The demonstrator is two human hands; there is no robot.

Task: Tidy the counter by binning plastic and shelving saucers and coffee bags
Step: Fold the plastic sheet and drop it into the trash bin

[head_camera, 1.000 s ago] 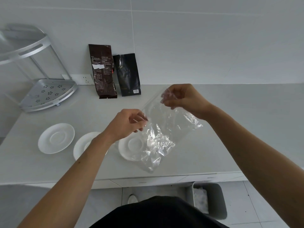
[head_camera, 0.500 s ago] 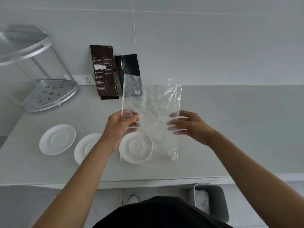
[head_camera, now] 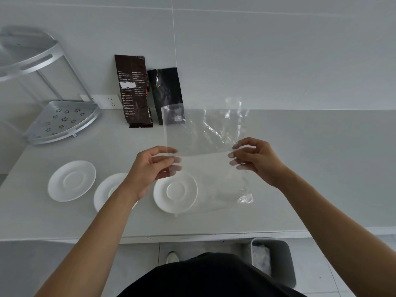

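Note:
A clear plastic bag (head_camera: 203, 133) is stretched flat in the air above the counter. My left hand (head_camera: 150, 168) pinches its left edge and my right hand (head_camera: 255, 159) pinches its right edge. Three white saucers lie on the counter: one at the left (head_camera: 71, 181), a middle saucer (head_camera: 107, 191) partly hidden by my left forearm, and one (head_camera: 175, 191) seen partly through the bag. A brown coffee bag (head_camera: 134, 91) and a black coffee bag (head_camera: 165, 91) lean on the back wall.
A metal two-tier corner shelf (head_camera: 62, 121) stands at the back left of the grey counter (head_camera: 321, 168). A wall socket (head_camera: 105, 101) sits beside it. On the floor below the counter's front edge, to the right, stands a grey bin (head_camera: 276, 260) with plastic inside.
The bag went from hanging crumpled and slanted to being spread flat between both hands. My right hand dropped lower and moved right, widening the gap between the hands.

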